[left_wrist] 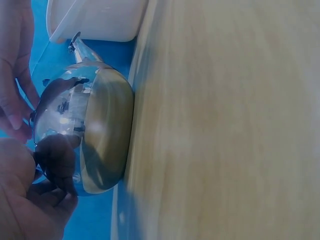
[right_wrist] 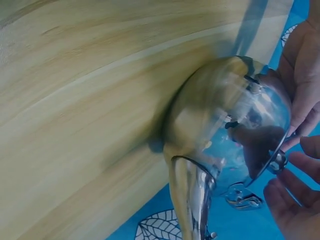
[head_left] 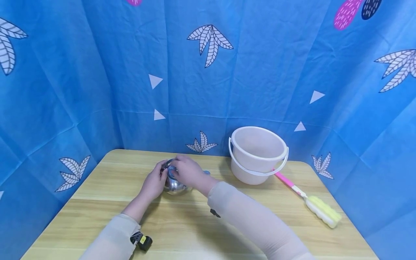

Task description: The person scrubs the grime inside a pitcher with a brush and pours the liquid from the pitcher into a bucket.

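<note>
A shiny stainless-steel kettle (head_left: 175,186) stands on the wooden table, its spout (right_wrist: 195,200) pointing right, toward the bucket. My left hand (head_left: 155,182) holds the kettle at its left side, with fingers curled by the upper edge, as the left wrist view shows. My right hand (head_left: 188,171) reaches over the top; thumb and fingers close around the small round lid knob (right_wrist: 277,162). A metal handle bracket (right_wrist: 243,201) sticks out near the rim. Part of the lid and handle is hidden behind the fingers.
A white bucket (head_left: 240,160) with its handle down stands at the back right. Beside it lies a sponge brush (head_left: 323,210) with a pink and white handle and a yellow-white head. Blue patterned curtains (head_left: 201,90) surround the wooden table (head_left: 182,224).
</note>
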`<state>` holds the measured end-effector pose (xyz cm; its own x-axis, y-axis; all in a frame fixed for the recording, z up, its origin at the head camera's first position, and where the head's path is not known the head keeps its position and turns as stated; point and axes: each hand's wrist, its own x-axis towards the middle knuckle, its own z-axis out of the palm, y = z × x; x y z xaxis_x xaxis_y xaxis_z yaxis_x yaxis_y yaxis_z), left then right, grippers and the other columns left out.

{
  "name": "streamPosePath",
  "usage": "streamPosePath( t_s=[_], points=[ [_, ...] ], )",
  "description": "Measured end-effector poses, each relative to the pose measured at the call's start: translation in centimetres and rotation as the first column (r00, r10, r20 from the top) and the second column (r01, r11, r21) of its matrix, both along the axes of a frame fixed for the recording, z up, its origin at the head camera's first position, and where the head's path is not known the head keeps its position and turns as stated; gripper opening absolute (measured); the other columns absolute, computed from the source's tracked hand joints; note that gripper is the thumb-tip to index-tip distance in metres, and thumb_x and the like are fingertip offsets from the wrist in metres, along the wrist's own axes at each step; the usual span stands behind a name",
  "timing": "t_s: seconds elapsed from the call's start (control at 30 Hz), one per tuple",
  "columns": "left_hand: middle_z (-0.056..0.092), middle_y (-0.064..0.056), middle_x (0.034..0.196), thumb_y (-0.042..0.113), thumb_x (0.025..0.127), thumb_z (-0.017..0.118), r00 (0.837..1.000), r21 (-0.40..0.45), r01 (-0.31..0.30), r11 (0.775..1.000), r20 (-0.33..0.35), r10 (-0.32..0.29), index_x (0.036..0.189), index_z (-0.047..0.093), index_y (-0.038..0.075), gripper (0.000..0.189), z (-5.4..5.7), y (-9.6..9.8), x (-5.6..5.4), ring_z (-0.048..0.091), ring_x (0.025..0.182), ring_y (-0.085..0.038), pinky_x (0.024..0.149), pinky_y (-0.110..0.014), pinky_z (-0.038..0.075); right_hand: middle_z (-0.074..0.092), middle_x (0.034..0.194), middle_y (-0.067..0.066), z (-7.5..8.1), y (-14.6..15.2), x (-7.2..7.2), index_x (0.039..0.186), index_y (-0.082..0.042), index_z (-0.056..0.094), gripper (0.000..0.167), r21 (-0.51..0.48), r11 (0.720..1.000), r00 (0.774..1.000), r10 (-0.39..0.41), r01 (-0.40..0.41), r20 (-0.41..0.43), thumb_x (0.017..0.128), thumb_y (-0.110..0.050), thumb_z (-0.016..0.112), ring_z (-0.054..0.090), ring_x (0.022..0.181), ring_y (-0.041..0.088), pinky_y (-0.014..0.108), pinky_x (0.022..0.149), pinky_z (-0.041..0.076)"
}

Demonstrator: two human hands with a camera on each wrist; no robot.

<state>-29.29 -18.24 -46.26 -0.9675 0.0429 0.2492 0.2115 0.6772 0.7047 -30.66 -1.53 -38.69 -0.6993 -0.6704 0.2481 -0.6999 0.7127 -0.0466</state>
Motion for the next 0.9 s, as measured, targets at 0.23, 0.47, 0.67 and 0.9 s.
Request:
streamPosePath(
  t_s=[0.23,0.47,0.67,0.9],
  points=[
    [0.051,-0.03,0.141,0.019,0.109,0.041,1.0,0.007,-0.014,1.0,0.013,0.014,0.151,0.035,0.0,0.047,0.0,0.1,0.0,0.052,0.126,-0.047,0.104,-0.059,0.043,0.069,0.114,0.003,-0.7,-0.1,-0.2,0.114,-0.014,0.074,0.02,0.062,0.998,1.0,-0.028,0.028,0.01,0.098,-0.022,0.065,0.063,0.107,0.02,0.026,0.097,0.051],
    [0.052,-0.03,0.141,0.019,0.109,0.042,1.0,0.015,-0.027,1.0,0.01,0.026,0.151,0.036,0.001,0.046,0.1,0.2,0.0,0.052,0.126,-0.047,0.105,-0.058,0.043,0.071,0.115,0.002,-1.1,-0.4,-0.5,0.112,-0.018,0.076,0.018,0.058,0.997,0.999,-0.045,0.045,0.001,0.1,-0.018,0.063,0.065,0.109,0.019,0.027,0.099,0.051],
    [0.053,-0.03,0.14,0.019,0.109,0.042,0.999,0.019,-0.036,0.999,0.018,0.036,0.151,0.036,0.002,0.046,0.1,0.3,-0.1,0.053,0.125,-0.047,0.104,-0.059,0.044,0.073,0.112,0.002,-1.0,-0.5,-0.5,0.108,-0.016,0.077,0.018,0.045,0.998,0.999,-0.044,0.044,-0.005,0.099,-0.012,0.062,0.067,0.107,0.019,0.027,0.097,0.052],
    [0.052,-0.029,0.141,0.02,0.109,0.042,0.999,0.024,-0.036,0.999,0.03,0.035,0.151,0.035,0.002,0.047,0.2,0.3,0.0,0.052,0.126,-0.047,0.104,-0.059,0.044,0.072,0.11,0.002,-1.2,-0.4,-0.6,0.107,-0.015,0.077,0.019,0.03,0.999,0.999,-0.036,0.036,0.003,0.095,-0.006,0.065,0.067,0.106,0.018,0.027,0.097,0.052]
  ],
)
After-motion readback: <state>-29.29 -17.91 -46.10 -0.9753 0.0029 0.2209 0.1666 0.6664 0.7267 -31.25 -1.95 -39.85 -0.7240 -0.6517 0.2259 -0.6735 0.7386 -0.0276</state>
